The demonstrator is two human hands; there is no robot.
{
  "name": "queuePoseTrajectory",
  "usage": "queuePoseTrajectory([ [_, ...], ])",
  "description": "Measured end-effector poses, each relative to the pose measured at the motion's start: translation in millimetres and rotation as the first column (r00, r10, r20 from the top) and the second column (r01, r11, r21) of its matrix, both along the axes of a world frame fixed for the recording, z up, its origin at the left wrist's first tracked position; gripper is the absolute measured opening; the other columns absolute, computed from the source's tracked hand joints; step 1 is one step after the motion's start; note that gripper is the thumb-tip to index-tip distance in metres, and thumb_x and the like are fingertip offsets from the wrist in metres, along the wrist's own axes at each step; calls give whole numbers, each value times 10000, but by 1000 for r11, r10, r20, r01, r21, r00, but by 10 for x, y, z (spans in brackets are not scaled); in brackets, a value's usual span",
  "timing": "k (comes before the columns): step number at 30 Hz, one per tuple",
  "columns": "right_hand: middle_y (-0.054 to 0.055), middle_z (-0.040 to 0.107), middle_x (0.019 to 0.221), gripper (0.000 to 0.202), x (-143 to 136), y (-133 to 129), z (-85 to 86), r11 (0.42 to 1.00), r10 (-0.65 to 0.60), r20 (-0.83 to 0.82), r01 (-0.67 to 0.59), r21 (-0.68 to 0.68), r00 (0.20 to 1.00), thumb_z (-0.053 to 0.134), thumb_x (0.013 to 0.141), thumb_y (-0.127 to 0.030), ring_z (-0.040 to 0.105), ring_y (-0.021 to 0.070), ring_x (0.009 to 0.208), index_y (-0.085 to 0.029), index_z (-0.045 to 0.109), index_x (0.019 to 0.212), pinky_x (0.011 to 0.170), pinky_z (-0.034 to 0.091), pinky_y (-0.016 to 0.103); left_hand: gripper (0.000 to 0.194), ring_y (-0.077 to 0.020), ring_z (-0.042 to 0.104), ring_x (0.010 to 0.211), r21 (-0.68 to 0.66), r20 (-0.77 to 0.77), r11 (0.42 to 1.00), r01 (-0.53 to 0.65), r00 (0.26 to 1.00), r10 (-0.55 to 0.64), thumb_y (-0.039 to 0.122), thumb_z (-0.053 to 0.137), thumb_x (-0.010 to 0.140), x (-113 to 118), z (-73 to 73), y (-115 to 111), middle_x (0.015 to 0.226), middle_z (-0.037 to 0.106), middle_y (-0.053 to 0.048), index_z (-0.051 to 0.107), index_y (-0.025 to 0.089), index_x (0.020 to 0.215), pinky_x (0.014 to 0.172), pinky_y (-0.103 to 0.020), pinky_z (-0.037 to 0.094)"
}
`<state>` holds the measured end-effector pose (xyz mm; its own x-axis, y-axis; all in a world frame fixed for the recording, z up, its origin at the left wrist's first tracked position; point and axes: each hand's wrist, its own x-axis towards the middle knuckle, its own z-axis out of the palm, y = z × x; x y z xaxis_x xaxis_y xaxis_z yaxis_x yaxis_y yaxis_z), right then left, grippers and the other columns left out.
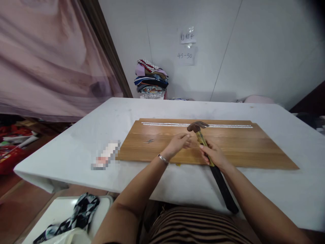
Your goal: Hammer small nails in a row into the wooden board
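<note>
Gripping a long claw hammer with a yellow shaft and black sleeve (219, 178), my right hand (214, 156) wraps fingers and thumb round the shaft, just above the sleeve. The butt points to five o'clock, nearest me; the rust-brown metal head (195, 127) points to eleven, over the board. I judge it stiff, sturdy and head-heavy; the bare shaft could slip, so the sleeve looks the surer hold, this high one the steadier. Toward nine o'clock from it, my left hand (178, 143) bends its fingers near the shaft; I cannot tell whether they pinch anything. Under the hammer head lies a flat, brown, wood-grained board (241, 145) on a white-covered table (83, 128). At eleven o'clock, small grey metal nails (149, 141) lie loose on it. Farther, thin white marked strips (233, 126) run nine to three. Beyond, at eleven, stands a stack of folded, many-coloured cloth (151, 81).
</note>
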<state>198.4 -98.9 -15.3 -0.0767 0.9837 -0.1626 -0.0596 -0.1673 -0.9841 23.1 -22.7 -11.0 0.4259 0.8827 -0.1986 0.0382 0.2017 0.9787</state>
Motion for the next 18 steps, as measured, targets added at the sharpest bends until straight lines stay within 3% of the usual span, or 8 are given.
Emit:
queuePoseTrajectory([
  [2, -120, 475, 536, 348, -6, -54, -29, 1000, 11, -6, -11, -25, 1000, 659, 764, -498, 377, 44, 310, -239, 433, 823, 287, 310, 170, 198, -156, 640, 649, 136, -161, 974, -184, 966, 204, 355, 594, 849, -238, -123, 96, 791, 694, -61, 646, 165, 865, 659, -267, 491],
  [3, -117, 483, 545, 351, -23, -70, -45, 999, 21, -9, -21, -29, 1000, 656, 765, -494, 380, 41, 312, -237, 421, 802, 288, 310, 168, 152, -167, 639, 685, 247, -216, 930, -273, 920, 328, 324, 600, 840, -344, -196, 144, 786, 692, -56, 647, 179, 845, 694, -273, 487],
  [5, -113, 493, 553, 352, -76, -81, -76, 999, 35, -6, -35, -27, 999, 649, 763, -489, 384, 37, 313, -234, 406, 777, 289, 303, 165, 94, -208, 644, 822, 433, -323, 840, -327, 814, 483, 273, 609, 822, -509, -349, 214, 853, 698, -69, 653, 196, 854, 794, -307, 477],
  [7, -117, 486, 533, 350, -141, -73, -110, 999, 41, 12, -40, -36, 999, 643, 754, -486, 372, 36, 303, -234, 401, 770, 285, 286, 162, 105, -237, 629, 930, 567, -430, 789, -236, 733, 527, 227, 569, 835, -602, -491, 241, 931, 692, -100, 652, 185, 884, 888, -353, 449],
  [11, -128, 461, 487, 362, -241, -54, -203, 995, 55, 57, -51, -86, 997, 644, 728, -495, 353, 44, 289, -243, 387, 768, 280, 286, 168, 160, -244, 576, 1072, 681, -545, 732, 10, 676, 497, 160, 511, 850, -632, -665, 211, 1074, 667, -127, 645, 170, 937, 988, -380, 385],
  [18, -142, 438, 406, 376, -290, -39, -357, 991, 81, 120, -67, -114, 989, 629, 710, -519, 325, 56, 266, -243, 410, 843, 281, 249, 172, 168, -221, 563, 1082, 675, -636, 733, 89, 574, 516, 180, 497, 881, -603, -722, 207, 1092, 667, -81, 663, 187, 903, 945, -351, 390],
])
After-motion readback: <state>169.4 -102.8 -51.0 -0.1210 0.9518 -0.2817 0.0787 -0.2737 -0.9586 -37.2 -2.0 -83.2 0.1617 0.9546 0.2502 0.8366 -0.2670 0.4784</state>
